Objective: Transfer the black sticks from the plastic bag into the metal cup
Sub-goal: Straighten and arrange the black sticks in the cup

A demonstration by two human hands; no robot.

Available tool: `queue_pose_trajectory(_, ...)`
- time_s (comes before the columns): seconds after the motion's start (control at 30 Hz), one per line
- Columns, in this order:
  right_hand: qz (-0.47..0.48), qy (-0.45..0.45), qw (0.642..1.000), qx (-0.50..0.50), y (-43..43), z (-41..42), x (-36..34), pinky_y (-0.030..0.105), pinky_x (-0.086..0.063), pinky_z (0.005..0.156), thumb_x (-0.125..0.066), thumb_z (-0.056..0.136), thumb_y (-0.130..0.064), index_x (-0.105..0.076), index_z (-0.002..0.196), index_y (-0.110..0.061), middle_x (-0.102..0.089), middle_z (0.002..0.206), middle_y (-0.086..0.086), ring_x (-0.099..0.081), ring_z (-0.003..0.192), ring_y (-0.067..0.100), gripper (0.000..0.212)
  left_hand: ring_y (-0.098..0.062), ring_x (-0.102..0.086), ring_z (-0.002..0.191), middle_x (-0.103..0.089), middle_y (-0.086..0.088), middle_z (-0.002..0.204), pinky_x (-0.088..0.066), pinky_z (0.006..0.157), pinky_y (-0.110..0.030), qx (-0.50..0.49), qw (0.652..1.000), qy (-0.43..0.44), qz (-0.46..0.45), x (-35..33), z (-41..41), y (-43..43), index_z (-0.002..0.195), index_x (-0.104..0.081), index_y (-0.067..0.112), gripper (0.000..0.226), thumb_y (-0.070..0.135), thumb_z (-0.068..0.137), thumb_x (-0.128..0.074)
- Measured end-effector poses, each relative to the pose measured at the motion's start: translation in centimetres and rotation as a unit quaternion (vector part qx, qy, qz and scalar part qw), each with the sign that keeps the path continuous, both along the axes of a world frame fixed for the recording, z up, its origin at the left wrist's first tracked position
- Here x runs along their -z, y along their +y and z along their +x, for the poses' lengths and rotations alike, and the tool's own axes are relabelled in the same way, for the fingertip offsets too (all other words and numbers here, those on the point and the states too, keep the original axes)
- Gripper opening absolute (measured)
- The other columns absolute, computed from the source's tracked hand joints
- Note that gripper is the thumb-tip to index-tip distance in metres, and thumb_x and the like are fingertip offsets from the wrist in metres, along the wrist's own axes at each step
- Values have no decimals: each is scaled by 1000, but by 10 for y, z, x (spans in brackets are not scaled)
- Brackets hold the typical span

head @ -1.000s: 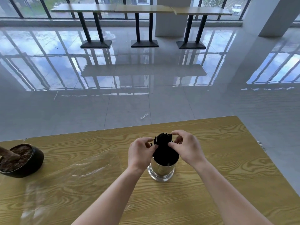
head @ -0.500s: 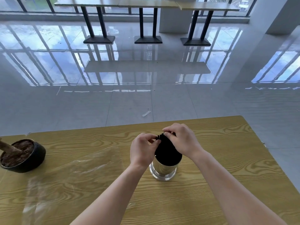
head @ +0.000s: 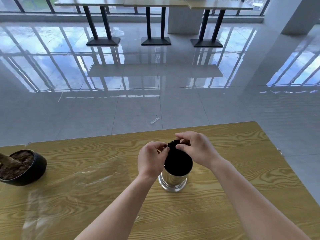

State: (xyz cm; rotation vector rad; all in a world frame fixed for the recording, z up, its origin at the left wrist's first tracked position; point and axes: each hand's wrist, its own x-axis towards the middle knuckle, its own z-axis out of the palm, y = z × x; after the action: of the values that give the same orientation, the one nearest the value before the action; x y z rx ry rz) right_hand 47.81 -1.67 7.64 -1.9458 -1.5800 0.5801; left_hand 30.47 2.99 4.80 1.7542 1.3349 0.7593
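Note:
A shiny metal cup (head: 173,181) stands upright on the wooden table (head: 242,170), packed with a bundle of black sticks (head: 177,161) whose tops fan out above the rim. My left hand (head: 150,159) pinches the stick tops from the left side. From the right, my right hand (head: 195,148) curls over the same tops, its fingers closed on them. The clear plastic bag (head: 72,184) lies flat and crumpled on the table to the left of the cup.
A black bowl-shaped pot (head: 26,168) with brown soil and a stem sits at the table's left edge. The table's far edge runs just beyond my hands. Glossy tiled floor and dark-legged tables (head: 152,21) lie farther off.
My right hand has come in over the stick tops and pressed them leftward and lower, so fewer tips show. The camera has tilted slightly; the cup has stayed in place.

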Motion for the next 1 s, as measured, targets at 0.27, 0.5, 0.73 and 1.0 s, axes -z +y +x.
queue_pose_trajectory(0.27,-18,-19,1000,11,-8,0,2,33,-49,100,-72,91,-16,-64,133,-17,-70,123,-2,-63,115,16,43,-15,-62,85,-70,10,86,-52,74,-34,40,994,65,79,-9,7,2,99,-78,26,13,27,87,-74)
queue_pose_trajectory(0.5,-12,-29,999,-6,6,-7,-5,35,-49,98,-61,98,-24,-69,127,-19,-70,117,-1,-62,113,17,30,-15,-63,85,-66,12,84,-52,73,-34,32,995,59,71,-15,8,3,91,-78,26,7,27,86,-74)
queue_pose_trajectory(0.73,-3,-64,998,12,14,-12,-6,36,-51,87,-67,93,-22,-78,100,-17,-72,101,0,-65,99,20,14,-10,-67,76,-72,8,86,-56,74,-36,-12,998,-11,57,-25,-3,5,87,-79,20,4,22,83,-79)
queue_pose_trajectory(1.0,62,-41,996,39,12,-9,-11,32,-57,75,-78,86,-20,-78,89,-17,-76,85,-4,-68,80,12,4,-4,-66,74,-74,10,83,-50,68,-12,-28,995,-65,68,-38,-10,5,88,-79,18,8,20,81,-82)
